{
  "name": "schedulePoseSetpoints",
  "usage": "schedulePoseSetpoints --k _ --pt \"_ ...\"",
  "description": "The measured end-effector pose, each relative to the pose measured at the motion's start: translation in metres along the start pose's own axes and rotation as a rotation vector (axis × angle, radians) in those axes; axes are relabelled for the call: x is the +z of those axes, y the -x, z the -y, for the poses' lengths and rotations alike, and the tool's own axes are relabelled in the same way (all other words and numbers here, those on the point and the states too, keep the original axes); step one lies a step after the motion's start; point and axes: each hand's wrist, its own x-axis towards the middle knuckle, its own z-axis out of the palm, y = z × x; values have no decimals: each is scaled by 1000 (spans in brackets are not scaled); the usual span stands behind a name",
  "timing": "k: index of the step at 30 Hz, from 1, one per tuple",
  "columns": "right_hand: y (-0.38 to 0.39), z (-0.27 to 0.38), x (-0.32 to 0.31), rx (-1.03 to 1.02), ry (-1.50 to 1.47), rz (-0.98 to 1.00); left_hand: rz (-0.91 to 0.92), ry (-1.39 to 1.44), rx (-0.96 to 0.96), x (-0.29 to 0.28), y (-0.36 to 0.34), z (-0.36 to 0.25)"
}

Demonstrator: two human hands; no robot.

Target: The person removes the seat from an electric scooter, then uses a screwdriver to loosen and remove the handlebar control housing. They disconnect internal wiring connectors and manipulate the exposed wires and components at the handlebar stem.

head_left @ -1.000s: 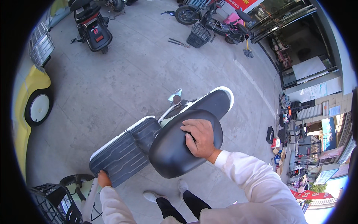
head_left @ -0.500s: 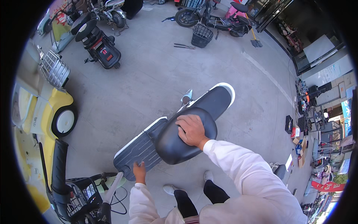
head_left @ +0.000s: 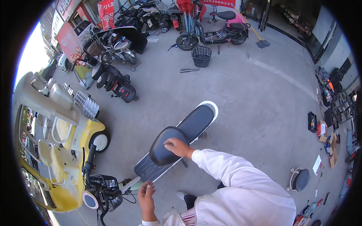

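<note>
A two-wheeled scooter stands below me, with a black saddle (head_left: pixel 162 154), a long white-rimmed rear cushion (head_left: pixel 196 120) and a ribbed footboard (head_left: pixel 149 169). My right hand (head_left: pixel 176 147) lies on top of the saddle with loosely bent fingers, gripping nothing. My left hand (head_left: pixel 146 197) is raised beside the pale steering column (head_left: pixel 132 182), fingers apart and slightly curled, holding nothing visible. At the lower left are the scooter's black front basket (head_left: pixel 103 181) and handlebar (head_left: pixel 89 162).
A yellow cart (head_left: pixel 68 188) stands at the left. Further back are parked scooters (head_left: pixel 120 84), a loose basket (head_left: pixel 201 56), pliers-like tools (head_left: pixel 189 70) and a mop (head_left: pixel 263 43). A round stool (head_left: pixel 301 179) and cardboard boxes (head_left: pixel 324 132) lie on the right.
My left hand has left the footboard's front and is raised nearer me. The saddle has swung to a more upright-looking angle under my right hand. The view has shifted, showing more background.
</note>
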Motion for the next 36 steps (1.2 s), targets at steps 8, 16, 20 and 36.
schedulePoseSetpoints --k 8,16,20,36 --pt "303 32 -240 471 -209 -553 312 54 162 175 79 -121" --pt "407 89 -373 325 -173 -1213 602 51 310 299 79 -192" --pt "397 104 -386 295 -258 -1277 698 55 309 344 58 -206" --pt "224 141 -490 231 -233 -1195 642 21 365 466 -102 -292"
